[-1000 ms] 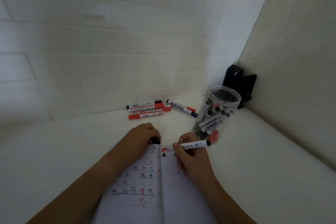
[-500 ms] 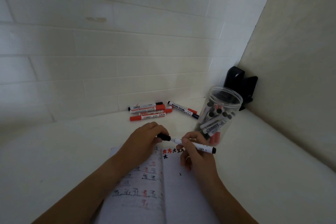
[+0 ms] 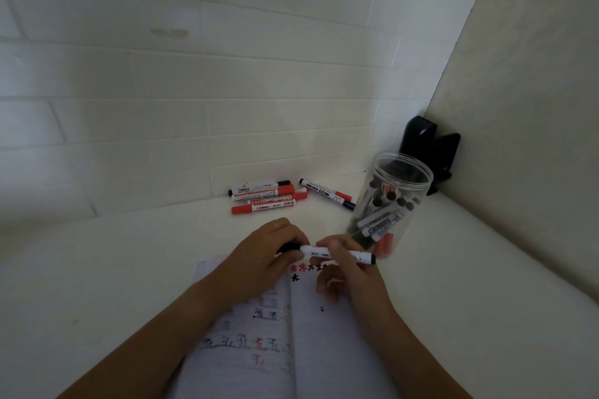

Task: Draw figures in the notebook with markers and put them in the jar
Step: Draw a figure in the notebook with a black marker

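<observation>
both hands meet over the top of the open notebook (image 3: 324,334), which lies flat on the table (image 3: 113,269). the right hand (image 3: 350,269) has its grip clamped on the white barrel of the marker (image 3: 337,254), held level so the tip end points left. the left hand (image 3: 269,253) pinches the black cap (image 3: 288,247) at that end; it looks like the cap is going on, though i cannot tell if it is seated. the clear jar (image 3: 392,201) stands just beside the right hand, already holding several markers, handy for dropping this one in. more loose markers (image 3: 269,197) lie near the wall, apart from the notebook.
</observation>
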A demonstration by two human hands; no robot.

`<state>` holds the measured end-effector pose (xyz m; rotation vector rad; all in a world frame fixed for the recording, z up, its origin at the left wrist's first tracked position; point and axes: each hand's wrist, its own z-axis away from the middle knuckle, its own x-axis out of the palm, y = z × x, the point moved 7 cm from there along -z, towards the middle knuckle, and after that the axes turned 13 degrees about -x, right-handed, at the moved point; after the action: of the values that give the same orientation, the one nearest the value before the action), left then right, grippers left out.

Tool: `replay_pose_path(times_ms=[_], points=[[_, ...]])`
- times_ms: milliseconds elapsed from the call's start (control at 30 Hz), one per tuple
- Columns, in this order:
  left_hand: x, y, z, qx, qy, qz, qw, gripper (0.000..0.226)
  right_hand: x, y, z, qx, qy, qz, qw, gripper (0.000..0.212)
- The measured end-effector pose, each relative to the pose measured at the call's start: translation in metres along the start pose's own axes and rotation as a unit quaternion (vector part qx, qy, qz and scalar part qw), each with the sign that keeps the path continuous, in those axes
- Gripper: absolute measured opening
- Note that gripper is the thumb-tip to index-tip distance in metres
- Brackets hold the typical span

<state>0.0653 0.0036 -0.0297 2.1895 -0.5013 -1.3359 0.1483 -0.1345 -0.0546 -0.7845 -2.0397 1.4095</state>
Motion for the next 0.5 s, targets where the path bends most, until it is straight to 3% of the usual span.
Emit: replay_pose_path(times_ms=[133,267,367,500], points=[[-0.013,-0.008,-0.001,-0.027,0.042,0.008,0.999,0.013,-0.021,-0.002,-0.006,-0.006,0.059,0.000,0.998,0.019],[-0.007,0.004,0.004,-0.014,0.023,0.074,0.997,0.009,-0.019,0.001,-0.006,-0.016,0.019,0.038,0.999,0.015],[-0.001,0.005,0.004,-0.021,-0.008,0.117,0.993,0.025,-0.014,0.002,-0.006,-0.022,-0.008,0.066,0.998,0.018],[-0.003,-0.004,0.001,-0.054,0.016,0.149,0.987,0.018,-0.006,0.001,-0.004,-0.040,-0.053,0.121,0.990,0.020]])
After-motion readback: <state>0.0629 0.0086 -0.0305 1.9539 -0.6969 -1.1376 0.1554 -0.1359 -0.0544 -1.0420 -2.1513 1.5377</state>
